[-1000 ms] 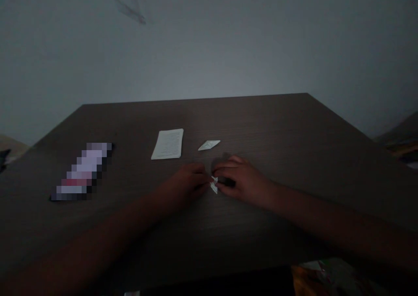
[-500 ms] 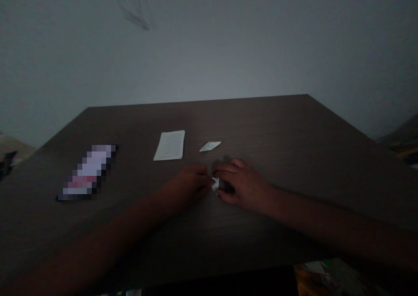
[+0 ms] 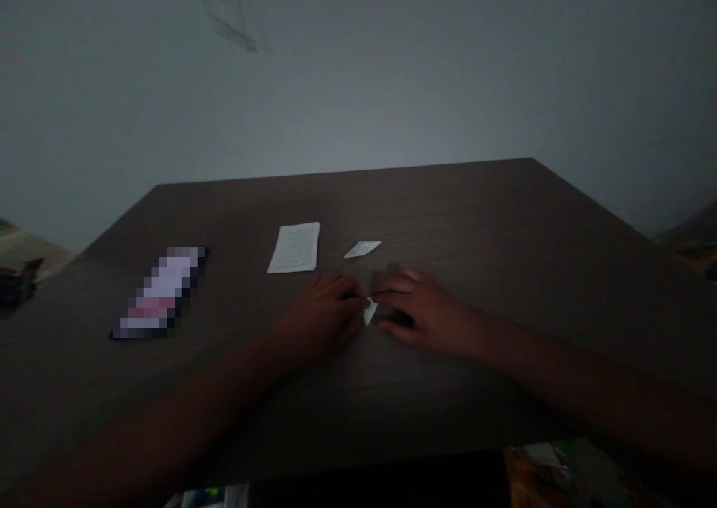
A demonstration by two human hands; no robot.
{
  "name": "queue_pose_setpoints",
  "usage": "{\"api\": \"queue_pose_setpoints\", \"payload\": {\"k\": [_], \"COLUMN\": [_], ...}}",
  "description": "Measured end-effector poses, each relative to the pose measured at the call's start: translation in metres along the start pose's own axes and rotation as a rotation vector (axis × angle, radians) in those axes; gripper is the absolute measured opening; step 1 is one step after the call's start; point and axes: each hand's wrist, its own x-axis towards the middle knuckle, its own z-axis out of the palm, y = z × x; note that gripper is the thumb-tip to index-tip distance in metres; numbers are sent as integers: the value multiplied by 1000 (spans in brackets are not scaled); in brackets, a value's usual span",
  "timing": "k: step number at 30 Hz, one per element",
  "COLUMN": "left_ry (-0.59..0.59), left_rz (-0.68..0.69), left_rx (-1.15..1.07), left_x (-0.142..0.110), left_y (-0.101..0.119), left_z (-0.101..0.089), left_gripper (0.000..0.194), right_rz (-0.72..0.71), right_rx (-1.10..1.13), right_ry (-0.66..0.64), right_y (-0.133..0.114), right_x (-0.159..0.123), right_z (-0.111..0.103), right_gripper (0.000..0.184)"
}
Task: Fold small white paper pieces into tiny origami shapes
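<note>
A small folded piece of printed paper [image 3: 370,312] lies on the table between my hands, partly hidden by fingers. My left hand [image 3: 328,310] is closed, its thumb and fingertips on the paper's left side. From the right, my right hand [image 3: 429,310] reaches in with thumb and fingers apart; a fingertip touches or nearly touches the paper's upper edge. Just beyond the hands rests another folded paper [image 3: 363,249], shaped like a slim diamond. To its left is a stack of printed paper sheets [image 3: 295,248].
A phone [image 3: 162,291] with a blurred-out screen lies at the left of the dark wooden table [image 3: 476,217]. Behind stands a pale wall [image 3: 381,67], where a clear plastic bag [image 3: 227,11] hangs. Colourful items [image 3: 543,467] show below the table's near edge.
The folded paper shows a plain pointed shape now, where loose flaps stood out earlier. My right thumb has moved away from it. The view has shifted slightly.
</note>
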Motion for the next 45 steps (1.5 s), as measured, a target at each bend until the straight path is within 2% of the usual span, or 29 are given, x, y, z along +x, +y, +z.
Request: {"api": "queue_pose_setpoints", "payload": {"k": [3, 11, 16, 20, 24, 28, 34, 39, 42, 45], "left_ry": [25, 39, 51, 67, 55, 38, 42, 69, 68, 66], "left_rz": [-12, -110, -128, -130, -136, -140, -137, -129, -112, -69], "left_rx": [-27, -82, -120, -135, -132, -112, -90, -79, -103, -118], "left_x": [1, 1, 0, -1, -3, -4, -6, -8, -8, -7], "left_y": [2, -5, -13, -17, -15, -12, -9, -9, -10, -11], "left_z": [3, 12, 16, 19, 18, 16, 13, 15, 15, 15], "left_gripper": [21, 24, 25, 27, 28, 30, 27, 27, 26, 28], "right_rz": [2, 55, 26, 41, 49, 93, 173, 256, 236, 154], "right_rx": [-1, -139, -265, -331, -391, -459, -467, -463, -437, -355], "right_ry": [41, 87, -13, -47, -83, -177, -259, -183, -129, -74], "right_y": [5, 11, -13, -28, -26, -25, -27, -15, -5, 4], "right_x": [1, 5, -7, -15, -17, -17, -14, -14, -13, -11], "right_z": [3, 6, 2, 2, -4, -17, -26, -24, -21, -18], "right_gripper": [23, 23, 26, 39, 41, 45, 49, 53, 51, 39]}}
